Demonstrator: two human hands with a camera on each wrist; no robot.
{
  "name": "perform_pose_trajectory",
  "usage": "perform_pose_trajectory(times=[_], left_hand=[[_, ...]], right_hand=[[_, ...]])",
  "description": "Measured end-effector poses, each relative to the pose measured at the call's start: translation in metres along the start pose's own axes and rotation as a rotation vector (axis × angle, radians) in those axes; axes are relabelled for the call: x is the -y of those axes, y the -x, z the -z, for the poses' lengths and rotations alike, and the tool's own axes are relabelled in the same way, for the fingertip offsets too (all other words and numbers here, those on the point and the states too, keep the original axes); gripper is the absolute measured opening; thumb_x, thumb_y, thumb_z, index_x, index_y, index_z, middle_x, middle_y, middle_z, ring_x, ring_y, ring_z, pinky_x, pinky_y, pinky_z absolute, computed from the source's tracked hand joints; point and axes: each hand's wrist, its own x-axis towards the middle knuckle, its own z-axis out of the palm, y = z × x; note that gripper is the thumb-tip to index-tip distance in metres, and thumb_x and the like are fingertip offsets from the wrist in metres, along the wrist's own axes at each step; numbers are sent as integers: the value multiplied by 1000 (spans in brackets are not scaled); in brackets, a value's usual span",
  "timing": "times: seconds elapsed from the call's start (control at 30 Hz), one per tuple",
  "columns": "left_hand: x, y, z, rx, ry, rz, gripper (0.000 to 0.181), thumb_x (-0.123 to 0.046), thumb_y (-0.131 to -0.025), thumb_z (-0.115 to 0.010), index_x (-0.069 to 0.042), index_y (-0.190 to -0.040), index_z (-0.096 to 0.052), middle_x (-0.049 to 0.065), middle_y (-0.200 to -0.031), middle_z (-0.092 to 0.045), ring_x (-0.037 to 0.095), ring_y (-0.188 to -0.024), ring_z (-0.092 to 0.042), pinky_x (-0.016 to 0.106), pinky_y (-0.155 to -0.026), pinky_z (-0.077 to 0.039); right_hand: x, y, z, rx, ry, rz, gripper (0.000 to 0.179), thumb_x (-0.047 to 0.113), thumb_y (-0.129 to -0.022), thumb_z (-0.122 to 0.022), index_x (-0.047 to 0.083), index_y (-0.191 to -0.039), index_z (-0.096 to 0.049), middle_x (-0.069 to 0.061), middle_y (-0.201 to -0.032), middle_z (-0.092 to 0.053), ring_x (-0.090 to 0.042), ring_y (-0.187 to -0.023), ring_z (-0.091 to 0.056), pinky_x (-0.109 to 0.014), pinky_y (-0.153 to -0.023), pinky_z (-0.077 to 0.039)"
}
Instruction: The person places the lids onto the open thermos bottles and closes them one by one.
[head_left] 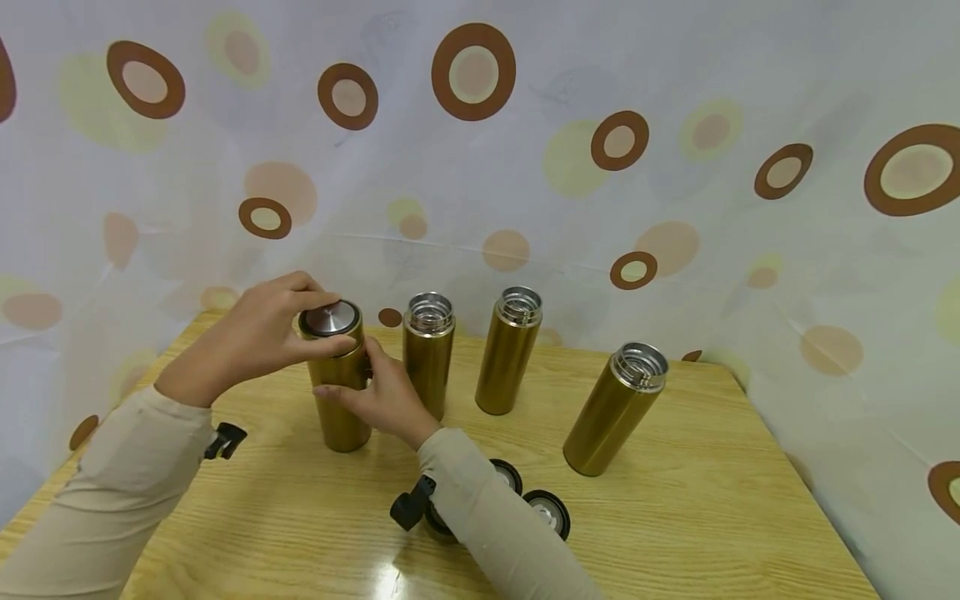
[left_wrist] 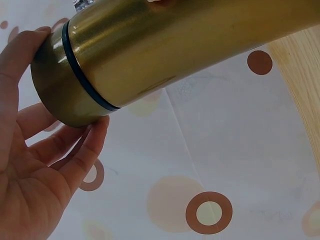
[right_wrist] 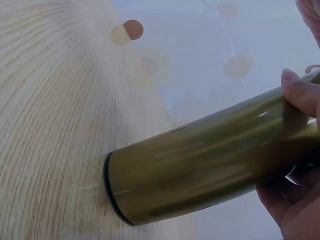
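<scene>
A gold thermos bottle [head_left: 341, 417] stands upright on the table at the left, its lid [head_left: 332, 317] with a silver top seated on the neck. My left hand [head_left: 258, 337] grips that lid from the side, thumb and fingers around its rim. In the left wrist view a dark ring [left_wrist: 82, 75] separates the lid from the body. Lower down, my right hand [head_left: 390, 396] holds the bottle's body between thumb and fingers. The right wrist view shows the bottle's base on the wood, with the right thumb [right_wrist: 300, 92] lying along its upper side.
Three more gold bottles without lids stand to the right: one [head_left: 429, 358] close by, another [head_left: 510, 350] behind, a third [head_left: 615, 408] farther right. Loose lids, one of them [head_left: 547, 512] plainly visible, lie near my right forearm, partly hidden. A patterned cloth [head_left: 480, 183] hangs behind the table [head_left: 675, 517].
</scene>
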Motion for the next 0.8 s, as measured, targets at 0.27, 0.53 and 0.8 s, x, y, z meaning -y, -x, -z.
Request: perform_pose_trajectory(times=[0.27,0.53,0.8], left_hand=[[-8,2,3,20,11,103,54,-38,-81,-76,1,-117,-67,13,-101,-61,25,-87,-59,40,-70,-48],[-10,2,2,41,28,161,61,-41,-81,-76,2,-121,-64,17,-105,-60,29,-91,-59,44,-74,-49],[-12,1,2,48,46,175,60,-42,-82,-74,1,-122,-64,17,-107,-60,30,-93,-59,45,-76,-48]], right_hand=[[4,2,1,12,-5,-6,74,40,-85,-72,22,-146,-33,1,-136,-54,-10,-115,-56,-28,-93,-47],[4,3,3,29,-14,-63,80,43,-83,-73,24,-148,-31,3,-139,-51,-12,-121,-53,-32,-97,-45],[20,19,33,232,202,-200,92,48,-82,-72,16,-153,-23,-3,-149,-41,-23,-132,-45,-41,-102,-42]])
